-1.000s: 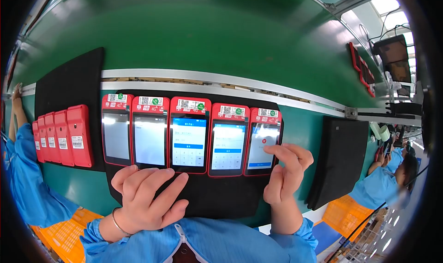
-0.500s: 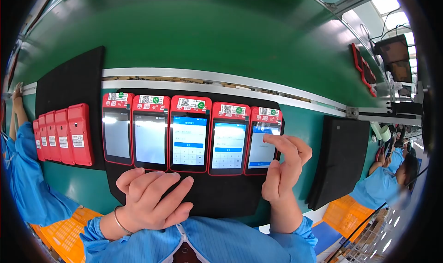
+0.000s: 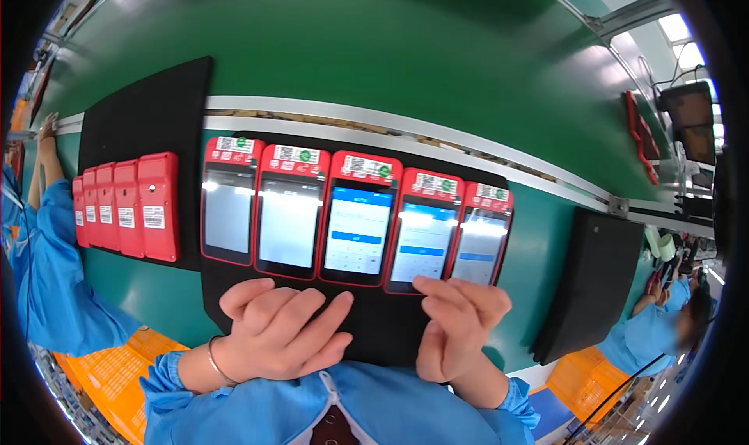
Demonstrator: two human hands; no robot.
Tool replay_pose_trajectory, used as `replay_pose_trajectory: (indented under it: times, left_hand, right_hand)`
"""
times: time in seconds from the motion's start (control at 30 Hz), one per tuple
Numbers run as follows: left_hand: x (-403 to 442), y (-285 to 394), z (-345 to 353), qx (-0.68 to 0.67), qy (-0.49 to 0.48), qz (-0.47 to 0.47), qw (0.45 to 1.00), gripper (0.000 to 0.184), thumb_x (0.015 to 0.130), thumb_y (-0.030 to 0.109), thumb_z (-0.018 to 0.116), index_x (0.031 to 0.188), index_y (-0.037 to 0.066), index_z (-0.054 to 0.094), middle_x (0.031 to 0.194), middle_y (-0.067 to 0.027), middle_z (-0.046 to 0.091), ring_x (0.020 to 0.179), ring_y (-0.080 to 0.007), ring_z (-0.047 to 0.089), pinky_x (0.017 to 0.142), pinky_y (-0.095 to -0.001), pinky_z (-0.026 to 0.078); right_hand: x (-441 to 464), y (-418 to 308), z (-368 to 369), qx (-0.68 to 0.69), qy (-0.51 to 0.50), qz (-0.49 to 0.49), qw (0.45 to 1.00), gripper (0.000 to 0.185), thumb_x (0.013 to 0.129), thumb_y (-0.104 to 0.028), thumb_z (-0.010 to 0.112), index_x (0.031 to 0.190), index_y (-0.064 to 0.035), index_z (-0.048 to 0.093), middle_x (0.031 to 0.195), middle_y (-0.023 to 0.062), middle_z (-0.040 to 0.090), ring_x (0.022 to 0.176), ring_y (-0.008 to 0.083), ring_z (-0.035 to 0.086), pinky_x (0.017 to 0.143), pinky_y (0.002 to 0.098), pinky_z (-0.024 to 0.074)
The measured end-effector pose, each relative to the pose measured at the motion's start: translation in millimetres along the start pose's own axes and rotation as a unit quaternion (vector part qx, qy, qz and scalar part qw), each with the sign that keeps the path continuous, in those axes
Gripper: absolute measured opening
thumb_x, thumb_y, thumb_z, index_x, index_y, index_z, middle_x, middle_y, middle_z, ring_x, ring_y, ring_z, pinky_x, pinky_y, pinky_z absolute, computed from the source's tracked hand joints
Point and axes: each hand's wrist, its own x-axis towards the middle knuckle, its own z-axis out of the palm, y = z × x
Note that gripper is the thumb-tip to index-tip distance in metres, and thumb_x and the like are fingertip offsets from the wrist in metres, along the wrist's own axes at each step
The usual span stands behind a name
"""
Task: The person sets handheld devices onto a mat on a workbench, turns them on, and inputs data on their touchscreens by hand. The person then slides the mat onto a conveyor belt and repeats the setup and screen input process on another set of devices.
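We see five screen-up devices (image 3: pixel 357 234) in a row on a black mat (image 3: pixel 386 320), just in front of the person. Their long axes run away from the chest, labelled red ends pointing at the metal rail (image 3: pixel 312 109); those on the right lean a little rightward at the top (the lens bends the edges, so we trust that lean only loosely).

The left hand (image 3: pixel 289 328) is loosely spread with bent fingers and has hold of nothing, near the lower ends of the second and third devices. The right hand (image 3: pixel 460 328) is half curled, gripping nothing we can see, one fingertip over the lower end of the fourth device (image 3: pixel 424 234); whether it touches, we cannot tell.

To the left we count five more face-down devices (image 3: pixel 158 203), backs up, also lengthwise away from the person, beside a black pad (image 3: pixel 148 117). We count two orange crates (image 3: pixel 105 379), one at each side, and a second black pad (image 3: pixel 597 281) at right.
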Motion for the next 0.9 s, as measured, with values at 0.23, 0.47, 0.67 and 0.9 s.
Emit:
replay_pose_trajectory:
  times: [0.23,0.47,0.67,0.9]
  left_hand:
    - [-4.8,0.6,2.2,0.028,0.004,-0.031,0.999,0.036,0.086,0.042,0.056,0.101,0.017,0.076,0.086,0.0005,0.049,0.084,-0.0155,0.043,0.092,-0.0399,0.031]
    - [-1.8,0.2,7.0,0.039,-0.007,-0.081,0.996,0.038,0.085,0.041,0.058,0.105,0.014,0.075,0.087,0.0002,0.047,0.083,-0.0162,0.043,0.091,-0.0392,0.032]
    - [-1.8,0.3,7.7,0.041,-0.017,-0.071,0.996,0.039,0.082,0.039,0.062,0.108,0.012,0.074,0.089,0.0003,0.048,0.085,-0.0166,0.043,0.091,-0.039,0.032]
    - [-3.1,-0.3,10.6,0.037,-0.016,-0.077,0.996,0.04,0.081,0.037,0.063,0.11,0.012,0.073,0.091,-0.0004,0.049,0.087,-0.0167,0.044,0.093,-0.0395,0.032]
  right_hand:
    - [-7.8,-2.8,7.4,-0.05,-0.014,-0.034,0.998,0.031,0.073,-0.005,0.05,0.101,-0.0121,0.061,0.104,0.0033,0.073,0.102,0.0156,0.051,0.094,0.036,0.0246]
    - [-6.4,-2.9,7.5,-0.044,-0.028,-0.036,0.998,0.029,0.073,-0.007,0.048,0.099,-0.0123,0.062,0.102,0.0037,0.073,0.102,0.0155,0.051,0.096,0.0361,0.0241]
    - [-4.2,-3.7,6.5,-0.061,-0.048,-0.032,0.996,0.028,0.074,-0.008,0.048,0.098,-0.0109,0.062,0.101,0.0039,0.073,0.103,0.0161,0.052,0.097,0.0363,0.0246]
    - [-4.0,-3.5,7.2,-0.058,-0.047,-0.026,0.997,0.028,0.074,-0.007,0.048,0.098,-0.0107,0.062,0.101,0.0041,0.073,0.104,0.0164,0.052,0.098,0.0367,0.0243]
